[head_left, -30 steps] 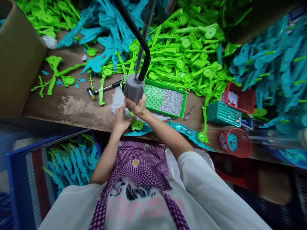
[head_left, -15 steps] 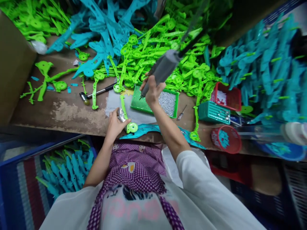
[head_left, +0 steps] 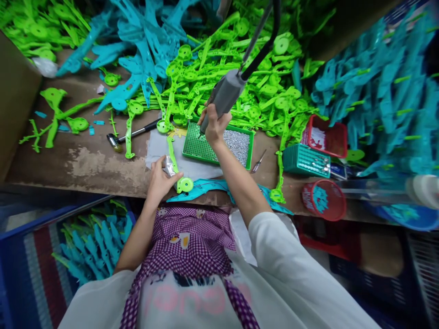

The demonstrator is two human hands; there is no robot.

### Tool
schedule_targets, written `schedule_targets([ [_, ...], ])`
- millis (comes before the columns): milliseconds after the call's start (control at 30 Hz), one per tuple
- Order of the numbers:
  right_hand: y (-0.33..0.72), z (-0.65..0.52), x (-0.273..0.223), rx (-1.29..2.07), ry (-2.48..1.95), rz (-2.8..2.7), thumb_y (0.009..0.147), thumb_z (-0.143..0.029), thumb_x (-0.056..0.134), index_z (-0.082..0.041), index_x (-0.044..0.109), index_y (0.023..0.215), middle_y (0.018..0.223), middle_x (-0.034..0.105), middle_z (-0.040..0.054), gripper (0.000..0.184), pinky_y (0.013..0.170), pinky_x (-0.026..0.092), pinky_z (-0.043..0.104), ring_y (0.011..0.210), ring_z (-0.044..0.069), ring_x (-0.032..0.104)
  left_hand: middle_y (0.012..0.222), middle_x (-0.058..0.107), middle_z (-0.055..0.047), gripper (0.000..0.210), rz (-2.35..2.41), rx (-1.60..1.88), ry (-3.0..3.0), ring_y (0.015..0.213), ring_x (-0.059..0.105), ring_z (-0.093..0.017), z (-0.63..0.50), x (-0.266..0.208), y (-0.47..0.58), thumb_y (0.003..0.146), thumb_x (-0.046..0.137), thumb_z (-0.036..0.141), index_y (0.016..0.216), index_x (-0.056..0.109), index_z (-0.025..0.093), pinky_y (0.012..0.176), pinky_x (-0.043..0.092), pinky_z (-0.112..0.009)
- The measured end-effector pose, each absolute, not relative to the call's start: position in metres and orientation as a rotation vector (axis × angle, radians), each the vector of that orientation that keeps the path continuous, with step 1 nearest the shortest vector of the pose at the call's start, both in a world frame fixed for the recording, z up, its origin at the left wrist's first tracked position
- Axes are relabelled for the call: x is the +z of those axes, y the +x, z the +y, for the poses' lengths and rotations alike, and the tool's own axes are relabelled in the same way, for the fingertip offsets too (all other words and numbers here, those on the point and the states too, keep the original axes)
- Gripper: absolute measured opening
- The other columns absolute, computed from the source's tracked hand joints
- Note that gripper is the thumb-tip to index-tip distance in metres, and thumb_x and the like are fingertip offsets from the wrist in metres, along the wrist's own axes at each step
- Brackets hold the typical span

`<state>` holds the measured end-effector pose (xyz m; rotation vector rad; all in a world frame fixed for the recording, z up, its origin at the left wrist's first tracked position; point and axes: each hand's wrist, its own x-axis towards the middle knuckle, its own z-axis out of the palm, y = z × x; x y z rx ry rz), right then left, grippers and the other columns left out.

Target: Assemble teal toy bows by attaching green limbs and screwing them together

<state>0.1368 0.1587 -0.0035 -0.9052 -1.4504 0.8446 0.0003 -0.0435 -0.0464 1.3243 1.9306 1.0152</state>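
My right hand point(head_left: 216, 125) is wrapped round a grey electric screwdriver point(head_left: 227, 93), its cable running up from the top. Its thin bit points down over the perforated left half of a green tray point(head_left: 195, 145); small silver screws point(head_left: 236, 145) fill the tray's right side. At the bench edge, my left hand point(head_left: 159, 179) grips a lime-green plastic arm point(head_left: 172, 157) near its round end, with a shiny, clear-looking piece point(head_left: 169, 166) beside the fingers. A long blue plastic part point(head_left: 202, 186) lies just right of that round end.
Heaped green parts point(head_left: 219, 68) and blue parts point(head_left: 147, 41) cover the back of the bench. A hammer point(head_left: 132, 136) lies left, a small screwdriver point(head_left: 258, 161) right of the tray. Farther right stand teal baskets point(head_left: 305, 160) and a red cup point(head_left: 324, 201). A blue crate point(head_left: 20, 228) sits lower left.
The view has shifted slightly, so the bench things on the left appear farther left. Both hands keep their holds, and the electric screwdriver stays over the tray with hardly any movement.
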Motion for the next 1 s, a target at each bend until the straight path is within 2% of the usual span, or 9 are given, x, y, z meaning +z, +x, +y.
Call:
schedule_targets([
  [233,0.138,0.160,-0.004,0.872,-0.900,-1.422,0.085,-0.074,0.040,-0.022,0.063,0.090,0.061,0.046,-0.0026,0.057,0.051,0.047,0.027,0.054,0.013,0.059,0.119,0.051,-0.011,0.079,1.927,0.981,1.339,0.107,0.059,-0.028,-0.043,-0.044,0.001,0.072,0.080,0.046,0.139,0.044,0.024,0.096,0.050,-0.047],
  [367,0.147,0.148,0.025,0.833,-0.876,-1.359,0.083,-0.082,0.031,-0.025,0.061,0.097,0.061,0.043,-0.0022,0.066,0.049,0.045,0.028,0.051,0.013,0.058,0.126,0.047,-0.013,0.078,1.975,0.932,1.393,0.113,0.056,-0.032,-0.049,-0.028,0.006,0.076,0.076,0.046,0.143,0.040,0.026,0.097,0.048,-0.050],
  [433,0.155,0.128,0.044,0.817,-0.818,-1.293,0.080,-0.084,0.034,-0.027,0.059,0.098,0.059,0.042,-0.0033,0.065,0.044,0.042,0.027,0.045,0.012,0.053,0.133,0.042,-0.013,0.070,1.986,0.891,1.507,0.118,0.052,-0.034,-0.050,-0.019,0.008,0.080,0.072,0.047,0.141,0.045,0.027,0.101,0.045,-0.051],
  [500,0.162,0.098,0.057,0.863,-0.703,-1.216,0.075,-0.084,0.043,-0.030,0.057,0.095,0.055,0.040,-0.0056,0.059,0.039,0.038,0.026,0.039,0.010,0.047,0.140,0.041,-0.011,0.051,1.885,0.791,1.705,0.126,0.044,-0.035,-0.048,-0.012,0.007,0.082,0.070,0.047,0.129,0.059,0.030,0.105,0.040,-0.054],
  [567,0.164,0.065,0.059,0.973,-0.600,-1.192,0.072,-0.084,0.049,-0.031,0.056,0.092,0.051,0.039,-0.0079,0.058,0.038,0.038,0.025,0.035,0.010,0.043,0.141,0.045,-0.007,0.029,1.735,0.628,1.861,0.130,0.035,-0.037,-0.041,-0.008,0.005,0.083,0.069,0.047,0.107,0.073,0.030,0.106,0.034,-0.059],
  [667,0.158,0.024,0.044,1.194,-0.589,-1.262,0.069,-0.087,0.047,-0.028,0.058,0.092,0.053,0.042,-0.0070,0.064,0.042,0.045,0.027,0.039,0.011,0.049,0.140,0.050,-0.005,0.020,1.688,0.415,1.888,0.132,0.027,-0.040,-0.030,-0.006,0.003,0.081,0.071,0.045,0.083,0.077,0.026,0.101,0.030,-0.062],
  [800,0.143,0.001,0.021,1.365,-0.635,-1.334,0.064,-0.091,0.046,-0.023,0.061,0.091,0.065,0.055,-0.0003,0.075,0.049,0.051,0.031,0.054,0.015,0.058,0.139,0.050,-0.009,0.022,1.755,0.277,1.850,0.131,0.027,-0.039,-0.023,-0.001,0.006,0.082,0.069,0.041,0.080,0.075,0.020,0.096,0.032,-0.054],
  [1000,0.134,0.003,0.008,1.288,-0.583,-1.431,0.069,-0.083,0.050,-0.022,0.061,0.077,0.060,0.054,-0.0006,0.063,0.054,0.052,0.033,0.054,0.014,0.057,0.124,0.059,-0.013,0.015,1.792,0.278,1.839,0.121,0.037,-0.036,-0.020,0.003,0.010,0.083,0.060,0.028,0.079,0.070,0.017,0.088,0.035,-0.048],
])
